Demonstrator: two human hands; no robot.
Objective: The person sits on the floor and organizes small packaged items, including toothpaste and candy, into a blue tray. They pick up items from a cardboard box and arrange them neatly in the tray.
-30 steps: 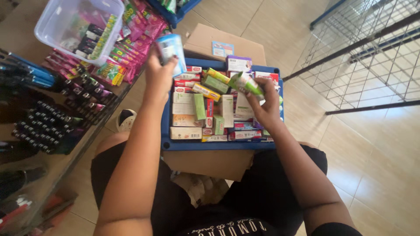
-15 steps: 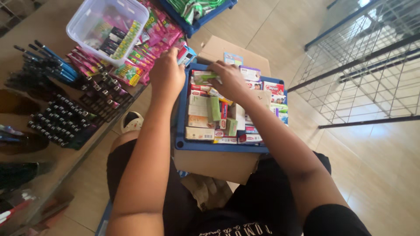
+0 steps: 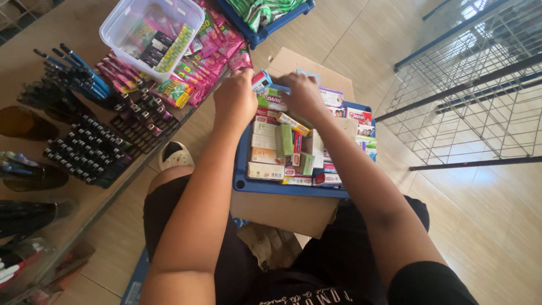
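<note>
A blue tray full of several small soap and toothpaste boxes rests on a cardboard box over my lap. My left hand is at the tray's far left corner, holding a small blue-and-red box. My right hand is beside it at the tray's far edge, fingers closed on a green-and-white box. Green boxes lie in the tray's middle, below both hands.
A glass-topped counter on the left carries pens, dark lipstick-like tubes, pink sachets and a clear plastic tub. A blue basket sits above. A wire rack stands right on the tiled floor.
My right hand has moved from the tray's right side to its far left edge beside my left hand and has taken a green-and-white box. My left hand kept its small box.
</note>
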